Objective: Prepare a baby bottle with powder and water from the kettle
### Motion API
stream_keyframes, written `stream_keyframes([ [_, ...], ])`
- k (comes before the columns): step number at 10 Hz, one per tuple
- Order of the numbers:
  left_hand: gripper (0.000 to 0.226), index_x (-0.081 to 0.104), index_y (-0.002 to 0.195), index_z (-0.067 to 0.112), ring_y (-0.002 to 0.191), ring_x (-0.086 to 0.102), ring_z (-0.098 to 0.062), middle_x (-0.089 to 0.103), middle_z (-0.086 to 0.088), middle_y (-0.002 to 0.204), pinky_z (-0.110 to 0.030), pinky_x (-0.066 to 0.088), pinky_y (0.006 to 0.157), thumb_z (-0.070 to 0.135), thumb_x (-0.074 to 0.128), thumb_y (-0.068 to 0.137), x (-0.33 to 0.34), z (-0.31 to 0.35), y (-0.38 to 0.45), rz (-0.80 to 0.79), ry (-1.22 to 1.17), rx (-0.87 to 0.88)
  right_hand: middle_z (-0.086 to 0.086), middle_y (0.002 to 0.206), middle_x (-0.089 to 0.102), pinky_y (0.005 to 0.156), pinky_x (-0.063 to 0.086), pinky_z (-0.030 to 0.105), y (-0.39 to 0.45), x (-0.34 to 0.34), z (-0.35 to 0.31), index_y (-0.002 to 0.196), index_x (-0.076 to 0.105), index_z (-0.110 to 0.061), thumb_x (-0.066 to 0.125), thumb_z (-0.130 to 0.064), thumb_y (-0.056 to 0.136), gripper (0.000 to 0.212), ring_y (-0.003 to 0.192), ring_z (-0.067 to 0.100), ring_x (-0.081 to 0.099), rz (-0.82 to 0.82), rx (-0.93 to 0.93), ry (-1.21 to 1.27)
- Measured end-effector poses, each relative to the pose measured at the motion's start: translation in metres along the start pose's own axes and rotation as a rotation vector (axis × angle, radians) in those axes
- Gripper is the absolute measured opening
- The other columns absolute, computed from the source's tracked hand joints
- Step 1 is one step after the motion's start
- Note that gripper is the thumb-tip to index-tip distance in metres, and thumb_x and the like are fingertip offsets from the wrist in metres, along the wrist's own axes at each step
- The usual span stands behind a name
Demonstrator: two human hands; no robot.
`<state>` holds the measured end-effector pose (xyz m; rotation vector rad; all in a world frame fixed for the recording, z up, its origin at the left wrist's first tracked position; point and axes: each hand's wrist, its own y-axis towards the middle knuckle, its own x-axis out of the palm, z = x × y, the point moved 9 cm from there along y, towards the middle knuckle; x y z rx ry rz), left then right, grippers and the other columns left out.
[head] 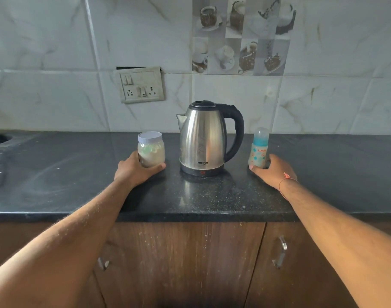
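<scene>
While both arms reach out over the counter: nothing looks opened or poured yet, so I judge this the very start of the task
Left hand [135, 168]: curled round the base of the powder jar [151, 149], thumb along the front at the bottom, fingers behind it; palm low on the countertop [79, 174], which suggests a steadying hold before lifting or unscrewing
Powder jar: clear, upright, just left of the kettle [204, 138], pale lid [150, 137] on; pale contents with something greenish inside, possibly a scoop, too blurred to be sure
Right hand [273, 171]: fingers wrapped about the foot of the baby bottle [259, 150], thumb tip showing at the bottle's left base; a red thread sits on the wrist
Baby bottle: upright on the counter, right of the kettle and apart from it, clear dome cap [262, 132] on, so teat and collar must come off before powder goes in
Kettle: steel, lid shut, standing between the two hands, spout toward the jar, black handle toward the bottle, handy for the right hand to take later
Why this layout: the three items stand in a row within reach, one hand on each container, probably to draw both nearer the edge
Behind: tiled wall with a switch and socket plate [141, 84]; I see no cord from the kettle
Risk: the bottle is light and narrow, and may tip if gripped only at its foot
</scene>
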<state>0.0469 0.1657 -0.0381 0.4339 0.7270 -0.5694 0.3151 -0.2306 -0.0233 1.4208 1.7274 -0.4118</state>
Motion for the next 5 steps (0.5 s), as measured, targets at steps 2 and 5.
stream_keyframes([
  [2, 0.13, 0.02, 0.17, 0.006, 0.155, 0.033, -0.043, 0.038, -0.016, 0.169, -0.058, 0.04, 0.12, 0.089, 0.066, 0.081, -0.002, 0.01, -0.03, 0.11, 0.067, -0.049, 0.016, 0.162, 0.039, 0.105, 0.051, 0.05, -0.017, 0.002, -0.005, 0.158, 0.031, -0.008, 0.059, -0.06, 0.101, 0.082, 0.144, 0.038, 0.04, 0.101, 0.012, -0.177],
  [5, 0.098, -0.021, 0.172, 0.025, 0.169, -0.015, -0.024, -0.025, 0.007, 0.181, -0.063, 0.0, 0.133, 0.074, 0.033, 0.106, 0.045, 0.098, -0.098, 0.07, 0.247, 0.36, 0.008, 0.177, -0.024, 0.125, 0.019, 0.073, -0.057, 0.02, -0.063, 0.17, -0.01, -0.014, 0.027, -0.061, 0.108, 0.086, 0.165, 0.034, -0.005, 0.118, -0.239, -0.455],
])
